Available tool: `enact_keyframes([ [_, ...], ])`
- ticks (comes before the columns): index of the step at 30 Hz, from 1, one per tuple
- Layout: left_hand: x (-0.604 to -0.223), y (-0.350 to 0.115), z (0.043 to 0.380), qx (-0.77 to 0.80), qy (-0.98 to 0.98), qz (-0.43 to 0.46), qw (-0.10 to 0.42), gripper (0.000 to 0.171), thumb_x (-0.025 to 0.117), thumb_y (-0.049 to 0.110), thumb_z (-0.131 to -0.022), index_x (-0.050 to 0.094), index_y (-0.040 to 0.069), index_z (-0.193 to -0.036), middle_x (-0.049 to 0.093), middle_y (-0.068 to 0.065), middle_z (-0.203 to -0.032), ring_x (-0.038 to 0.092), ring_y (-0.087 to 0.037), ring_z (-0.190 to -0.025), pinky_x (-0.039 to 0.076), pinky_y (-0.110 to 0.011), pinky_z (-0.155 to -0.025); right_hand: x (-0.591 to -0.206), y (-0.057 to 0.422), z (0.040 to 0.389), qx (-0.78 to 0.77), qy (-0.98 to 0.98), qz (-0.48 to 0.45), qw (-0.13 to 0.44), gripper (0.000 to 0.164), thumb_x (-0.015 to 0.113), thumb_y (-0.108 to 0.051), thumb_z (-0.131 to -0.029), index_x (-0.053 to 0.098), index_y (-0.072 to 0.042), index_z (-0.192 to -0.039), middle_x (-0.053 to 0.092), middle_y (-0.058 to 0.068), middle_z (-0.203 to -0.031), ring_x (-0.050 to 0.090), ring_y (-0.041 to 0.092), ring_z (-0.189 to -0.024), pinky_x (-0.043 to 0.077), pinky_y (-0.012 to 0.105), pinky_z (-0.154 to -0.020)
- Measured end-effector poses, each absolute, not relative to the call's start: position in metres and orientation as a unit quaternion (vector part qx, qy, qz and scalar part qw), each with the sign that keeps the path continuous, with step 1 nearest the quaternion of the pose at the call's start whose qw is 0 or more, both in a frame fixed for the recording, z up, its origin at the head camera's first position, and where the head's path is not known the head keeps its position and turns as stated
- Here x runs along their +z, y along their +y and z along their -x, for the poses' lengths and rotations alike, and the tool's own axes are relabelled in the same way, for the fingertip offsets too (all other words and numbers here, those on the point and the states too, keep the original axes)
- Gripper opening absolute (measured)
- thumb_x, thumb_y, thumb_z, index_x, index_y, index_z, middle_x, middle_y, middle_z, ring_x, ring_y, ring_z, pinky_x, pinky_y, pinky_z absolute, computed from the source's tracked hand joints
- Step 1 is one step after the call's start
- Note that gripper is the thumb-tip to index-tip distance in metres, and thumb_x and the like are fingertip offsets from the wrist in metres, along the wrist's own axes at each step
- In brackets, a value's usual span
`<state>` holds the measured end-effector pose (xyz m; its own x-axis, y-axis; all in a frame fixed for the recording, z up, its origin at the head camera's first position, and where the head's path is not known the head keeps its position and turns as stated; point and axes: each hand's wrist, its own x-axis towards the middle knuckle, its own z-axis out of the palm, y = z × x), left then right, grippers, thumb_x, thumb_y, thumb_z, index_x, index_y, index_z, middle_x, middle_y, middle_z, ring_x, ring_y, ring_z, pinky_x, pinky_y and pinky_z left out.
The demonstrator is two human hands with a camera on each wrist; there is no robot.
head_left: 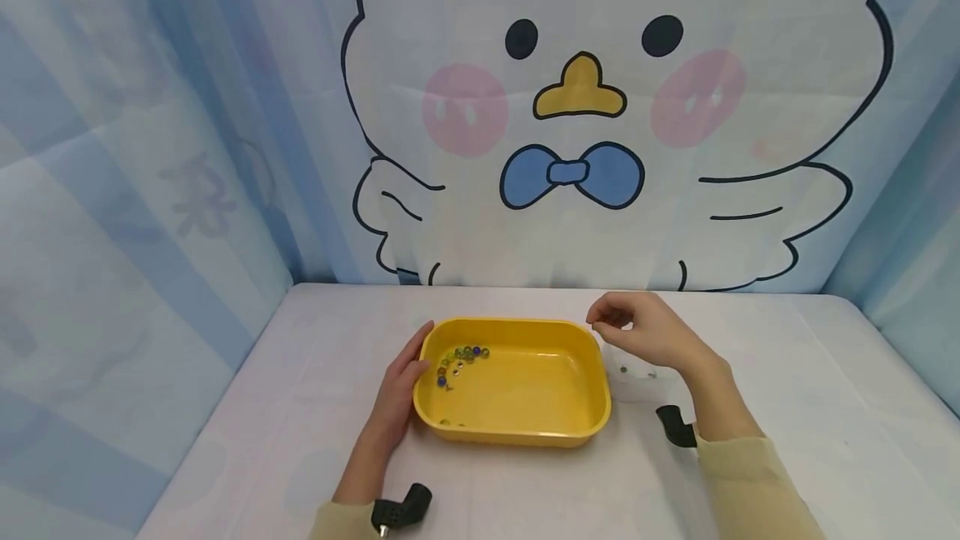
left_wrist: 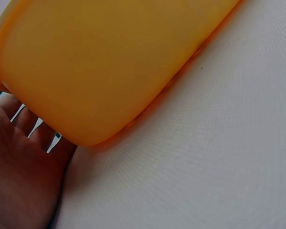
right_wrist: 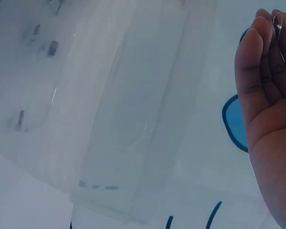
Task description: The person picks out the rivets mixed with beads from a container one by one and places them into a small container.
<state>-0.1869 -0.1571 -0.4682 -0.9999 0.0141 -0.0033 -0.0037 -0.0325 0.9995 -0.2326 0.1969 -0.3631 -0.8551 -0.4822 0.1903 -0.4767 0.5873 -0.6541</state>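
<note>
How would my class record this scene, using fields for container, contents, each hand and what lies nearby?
Container: yellow rounded-rectangular plastic tray
Contents: small multicoloured glass marbles, in its left half
Left hand: grips the tray's left edge
Right hand: pinches a small shiny object
Nearby: translucent plastic box, right of the tray

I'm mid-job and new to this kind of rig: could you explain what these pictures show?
There's no machine; a person works bare-handed. The wide picture looks down from the head; the other two come from the left and right wrists. On the white cloth stands a yellow tray with small glassy balls toward its left end. Beside it, on the right, is a clear container with a few small pieces. The left hand rests against the tray's left end; the right hand pinches a small shiny thing, too unclear to name.
</note>
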Motion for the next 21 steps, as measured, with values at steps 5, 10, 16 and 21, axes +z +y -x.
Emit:
enact_keyframes([
  [5, -0.468, -0.157, 0.187, 0.717, 0.697, -0.004, 0.007, 0.057, 0.039, 0.010, -0.101, 0.038, 0.017, -0.157, 0.029, 0.000, -0.164, 0.019, -0.020, -0.151, 0.015, -0.043, -0.122, -0.368, 0.206, 0.231, -0.364, 0.895, 0.258, 0.003, 0.007, 0.067, -0.003, -0.092, 0.070, -0.008, -0.096, 0.068, 0.005, -0.093, 0.060, 0.019, -0.082, 0.057, 0.032, -0.077],
  [10, -0.467, -0.157, 0.187, 0.717, 0.697, -0.005, 0.009, 0.057, 0.039, 0.009, -0.101, 0.038, 0.017, -0.158, 0.028, -0.001, -0.164, 0.019, -0.021, -0.152, 0.015, -0.044, -0.122, -0.373, 0.216, 0.229, -0.361, 0.899, 0.249, 0.007, 0.006, 0.067, -0.002, -0.092, 0.070, -0.006, -0.096, 0.067, 0.005, -0.093, 0.059, 0.020, -0.082, 0.056, 0.030, -0.076],
  [16, -0.468, -0.157, 0.187, 0.720, 0.694, -0.006, 0.008, 0.057, 0.039, 0.010, -0.101, 0.037, 0.018, -0.158, 0.028, 0.000, -0.164, 0.019, -0.019, -0.151, 0.015, -0.043, -0.122, -0.376, 0.223, 0.226, -0.355, 0.905, 0.235, 0.016, 0.007, 0.068, -0.001, -0.091, 0.070, -0.003, -0.098, 0.067, 0.004, -0.092, 0.058, 0.020, -0.082, 0.056, 0.028, -0.075],
  [21, -0.469, -0.157, 0.187, 0.721, 0.693, -0.011, 0.006, 0.057, 0.038, 0.010, -0.101, 0.037, 0.017, -0.158, 0.028, 0.001, -0.164, 0.020, -0.019, -0.151, 0.016, -0.042, -0.122, -0.378, 0.226, 0.226, -0.353, 0.907, 0.229, 0.025, 0.008, 0.067, -0.001, -0.091, 0.070, -0.003, -0.098, 0.067, 0.005, -0.093, 0.058, 0.020, -0.081, 0.055, 0.026, -0.073],
])
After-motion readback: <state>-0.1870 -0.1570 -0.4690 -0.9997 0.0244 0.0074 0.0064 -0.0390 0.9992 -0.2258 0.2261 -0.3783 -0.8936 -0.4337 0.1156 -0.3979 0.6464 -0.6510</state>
